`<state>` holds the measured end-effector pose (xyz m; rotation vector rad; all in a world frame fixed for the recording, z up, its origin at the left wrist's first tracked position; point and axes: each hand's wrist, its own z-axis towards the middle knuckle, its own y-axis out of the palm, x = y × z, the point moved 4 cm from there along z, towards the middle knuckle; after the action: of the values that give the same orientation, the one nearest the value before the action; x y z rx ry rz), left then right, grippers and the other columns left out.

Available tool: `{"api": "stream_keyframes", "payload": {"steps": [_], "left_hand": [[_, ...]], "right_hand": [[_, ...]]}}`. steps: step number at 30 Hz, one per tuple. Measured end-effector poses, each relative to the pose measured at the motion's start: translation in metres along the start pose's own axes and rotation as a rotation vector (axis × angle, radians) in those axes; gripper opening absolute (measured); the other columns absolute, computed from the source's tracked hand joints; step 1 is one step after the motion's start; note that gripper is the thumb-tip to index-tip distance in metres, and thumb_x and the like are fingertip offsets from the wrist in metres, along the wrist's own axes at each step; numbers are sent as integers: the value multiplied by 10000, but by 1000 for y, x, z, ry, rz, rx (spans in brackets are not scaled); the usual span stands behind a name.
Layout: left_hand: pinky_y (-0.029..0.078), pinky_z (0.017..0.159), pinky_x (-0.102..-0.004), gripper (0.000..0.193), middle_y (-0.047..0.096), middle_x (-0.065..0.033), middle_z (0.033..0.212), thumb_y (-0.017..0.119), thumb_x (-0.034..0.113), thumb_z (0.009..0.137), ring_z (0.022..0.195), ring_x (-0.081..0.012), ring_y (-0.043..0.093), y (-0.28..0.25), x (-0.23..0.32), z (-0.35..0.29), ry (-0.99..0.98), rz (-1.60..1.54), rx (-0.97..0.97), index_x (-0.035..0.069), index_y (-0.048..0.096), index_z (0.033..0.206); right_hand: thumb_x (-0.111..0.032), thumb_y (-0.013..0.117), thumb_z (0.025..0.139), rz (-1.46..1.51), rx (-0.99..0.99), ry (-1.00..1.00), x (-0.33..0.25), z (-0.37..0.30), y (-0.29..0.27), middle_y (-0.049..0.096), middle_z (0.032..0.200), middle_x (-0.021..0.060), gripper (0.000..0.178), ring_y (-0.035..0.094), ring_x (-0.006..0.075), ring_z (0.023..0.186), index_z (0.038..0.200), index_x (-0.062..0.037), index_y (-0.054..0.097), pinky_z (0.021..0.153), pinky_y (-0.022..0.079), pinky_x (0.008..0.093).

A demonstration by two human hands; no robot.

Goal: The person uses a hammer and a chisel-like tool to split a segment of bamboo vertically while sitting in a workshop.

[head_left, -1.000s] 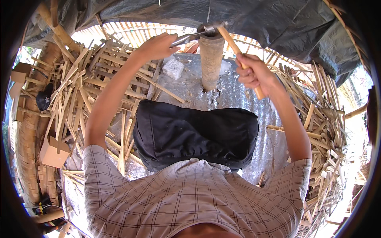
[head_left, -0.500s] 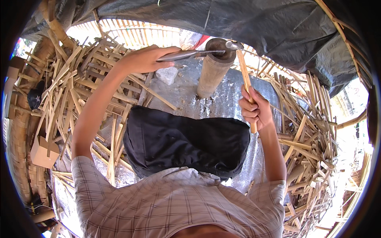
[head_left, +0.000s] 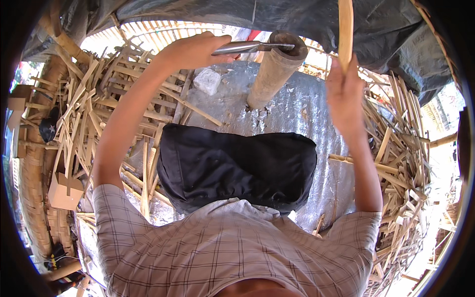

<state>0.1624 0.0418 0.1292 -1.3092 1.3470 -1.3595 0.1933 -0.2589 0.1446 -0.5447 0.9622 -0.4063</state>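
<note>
My left hand [head_left: 193,51] is closed around the wide end of a long grey tapered metal tool [head_left: 242,47]. The thin end of this tool reaches into the rim of an upright round post [head_left: 275,74] with a hollowed top. Off to the right and raised, my right hand [head_left: 346,96] grips a hammer [head_left: 345,37] by its pale wooden handle. The hammer's head is out of the picture above, and the hand is slightly blurred. Below, black cloth [head_left: 237,168] covers my folded legs, between my arms.
A whitish stone block [head_left: 207,81] sits left of the post on a shiny grey sheet [head_left: 316,123]. Heaps of split bamboo strips [head_left: 133,84] lie on both sides. A cardboard box [head_left: 66,191] stands far left. Dark plastic sheeting [head_left: 307,20] hangs across the back.
My right hand has swung the hammer up and to the right, away from the top of the post. The left hand still holds the metal tool there. The whole view has shifted a little.
</note>
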Motion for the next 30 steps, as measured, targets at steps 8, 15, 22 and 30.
{"api": "stream_keyframes", "payload": {"steps": [8, 15, 22, 30], "left_hand": [[513, 818, -441, 643, 641, -199, 992, 579, 576, 973, 939, -342, 643, 15, -25, -4, -39, 37, 89, 128, 519, 1430], [514, 779, -458, 487, 640, -197, 939, 600, 504, 986, 889, -361, 654, 19, 1, -10, 96, 41, 106, 139, 571, 1307], [518, 803, -460, 493, 641, -202, 994, 585, 492, 997, 954, -361, 652, 22, 9, -12, 109, 55, 119, 129, 560, 1330], [519, 781, -488, 464, 652, -204, 962, 602, 467, 989, 906, -361, 662, 12, 3, 0, 19, 18, 107, 112, 582, 1288]], "right_hand": [[-212, 568, 1033, -74, -141, -206, -32, -1, 5, 611, 677, 252, 258, 594, 501, 665, 1008, 44, 549, 589, 448, 535], [-217, 595, 1020, -163, -352, -308, 15, -16, 33, 593, 663, 255, 264, 604, 497, 644, 1022, 34, 513, 547, 427, 536], [-177, 587, 1022, -190, -123, -46, -26, -47, 13, 582, 664, 295, 213, 580, 534, 693, 1002, 8, 484, 556, 400, 569], [-146, 576, 1022, -141, 82, -16, -22, -58, 13, 582, 664, 300, 198, 563, 544, 680, 1005, 38, 504, 561, 417, 576]]}}
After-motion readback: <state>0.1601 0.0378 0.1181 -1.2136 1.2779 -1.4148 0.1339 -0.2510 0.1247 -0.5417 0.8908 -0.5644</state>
